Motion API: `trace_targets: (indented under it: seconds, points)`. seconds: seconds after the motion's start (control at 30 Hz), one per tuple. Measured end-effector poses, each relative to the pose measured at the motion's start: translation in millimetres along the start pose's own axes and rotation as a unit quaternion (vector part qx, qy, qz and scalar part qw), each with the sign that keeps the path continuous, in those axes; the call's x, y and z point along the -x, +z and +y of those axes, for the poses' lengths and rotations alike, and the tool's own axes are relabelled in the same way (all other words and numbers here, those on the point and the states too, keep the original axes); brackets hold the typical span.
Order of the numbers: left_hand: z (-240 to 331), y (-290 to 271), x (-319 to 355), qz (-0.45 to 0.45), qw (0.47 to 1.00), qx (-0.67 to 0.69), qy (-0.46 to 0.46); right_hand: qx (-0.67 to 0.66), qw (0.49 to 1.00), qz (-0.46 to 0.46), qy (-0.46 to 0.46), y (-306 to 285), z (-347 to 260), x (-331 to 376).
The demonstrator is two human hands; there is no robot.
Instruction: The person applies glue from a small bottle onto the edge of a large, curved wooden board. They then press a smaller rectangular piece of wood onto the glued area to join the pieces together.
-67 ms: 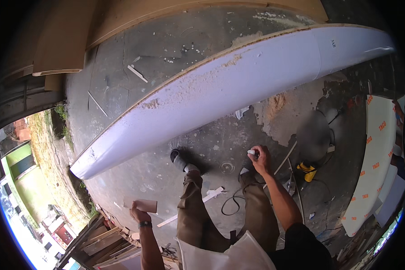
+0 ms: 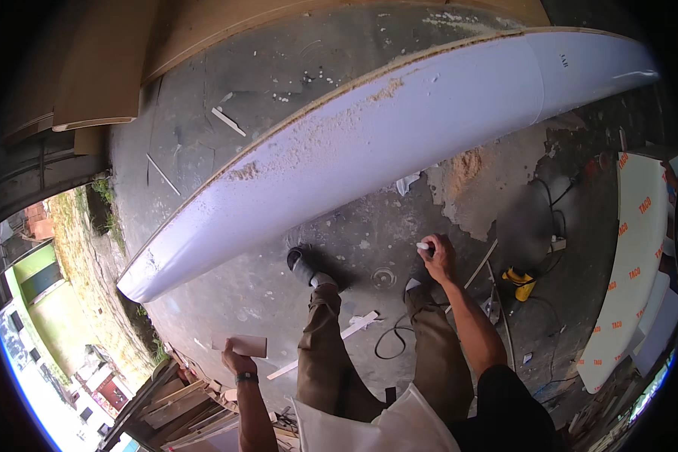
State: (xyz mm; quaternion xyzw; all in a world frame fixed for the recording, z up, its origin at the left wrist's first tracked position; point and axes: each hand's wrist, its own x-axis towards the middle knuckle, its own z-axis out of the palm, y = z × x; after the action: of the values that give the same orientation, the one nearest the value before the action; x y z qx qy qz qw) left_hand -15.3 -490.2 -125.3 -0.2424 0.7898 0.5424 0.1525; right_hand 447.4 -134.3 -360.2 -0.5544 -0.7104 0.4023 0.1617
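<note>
My left hand [image 2: 234, 361], with a dark band at its wrist, is closed round a flat pale rectangular piece [image 2: 248, 346], like a board offcut or card. On the right, my right hand [image 2: 440, 261] grips a small white object with a rounded end [image 2: 423, 246]; its kind is unclear, as the fingers hide most of it. Beyond both hands a long white panel [image 2: 339, 162] with a brown edge lies across the floor, touched by neither. Sawdust is scattered along its far edge.
My legs and dark shoes [image 2: 303, 264] stand on the grey floor between hands and panel. A yellow power tool [image 2: 520, 284] and black cables lie to the right, near a printed white board [image 2: 629, 264]. Wood scraps [image 2: 177, 407] are piled at lower left; brown boards [image 2: 98, 68] stand at upper left.
My right hand and its white object have moved slightly up, away from me. My left hand keeps its hold on the pale piece; the whole view has shifted a little.
</note>
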Motion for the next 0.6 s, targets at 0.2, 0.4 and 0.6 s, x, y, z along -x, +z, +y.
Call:
trace_targets:
  seconds: [0.2,0.4,0.6]
  points:
    - [-57.6,-27.0,-14.0,0.014,0.994,0.066,-0.087,0.029,0.999,0.008,-0.040,98.9,50.0,-73.9]
    - [-60.6,5.1,27.1,0.029,0.985,0.127,-0.115,0.030,0.998,-0.032,-0.046,212.1,46.1,-106.0]
    - [-71.8,16.3,15.1,0.008,0.970,0.199,-0.140,0.064,0.978,0.055,-0.191,258.5,127.0,-128.4]
